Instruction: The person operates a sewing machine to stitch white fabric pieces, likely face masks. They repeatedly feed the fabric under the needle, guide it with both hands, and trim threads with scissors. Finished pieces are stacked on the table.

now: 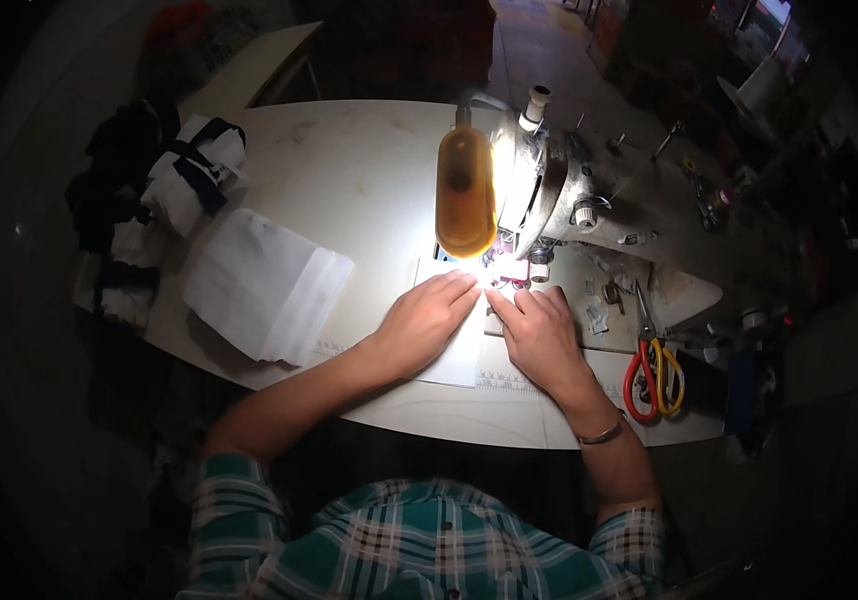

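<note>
So the cloth (457,358)'s lying on the table (319,165) by the sewing machine (604,195). Left hand (429,318)'s flat on it, fingers together; right hand (541,338)'s fingers are kinda apart, one at its edge.

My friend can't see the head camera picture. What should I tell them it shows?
A person's left hand lies on white cloth at a brightly lit sewing machine, with the right hand beside the cloth's edge. More white fabric lies on the table to the left; red-and-yellow-handled scissors lie to the right.
</note>
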The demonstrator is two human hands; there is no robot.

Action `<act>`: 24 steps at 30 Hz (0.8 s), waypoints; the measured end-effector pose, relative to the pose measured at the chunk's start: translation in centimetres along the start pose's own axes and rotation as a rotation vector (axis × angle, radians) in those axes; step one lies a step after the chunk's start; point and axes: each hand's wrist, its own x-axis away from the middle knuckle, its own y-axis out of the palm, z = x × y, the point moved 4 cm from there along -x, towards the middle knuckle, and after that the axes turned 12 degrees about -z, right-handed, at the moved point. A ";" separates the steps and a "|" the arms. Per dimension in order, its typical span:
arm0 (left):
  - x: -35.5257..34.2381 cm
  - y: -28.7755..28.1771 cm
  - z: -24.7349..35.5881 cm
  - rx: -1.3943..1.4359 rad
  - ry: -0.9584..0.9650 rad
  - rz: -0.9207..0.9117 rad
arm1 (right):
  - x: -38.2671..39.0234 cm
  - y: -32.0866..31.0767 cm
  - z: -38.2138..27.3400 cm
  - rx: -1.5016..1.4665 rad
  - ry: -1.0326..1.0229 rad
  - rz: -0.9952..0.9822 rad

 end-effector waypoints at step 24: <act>-0.1 -1.1 0.2 0.086 0.158 0.072 | 0.0 0.1 0.2 -0.008 0.010 -0.035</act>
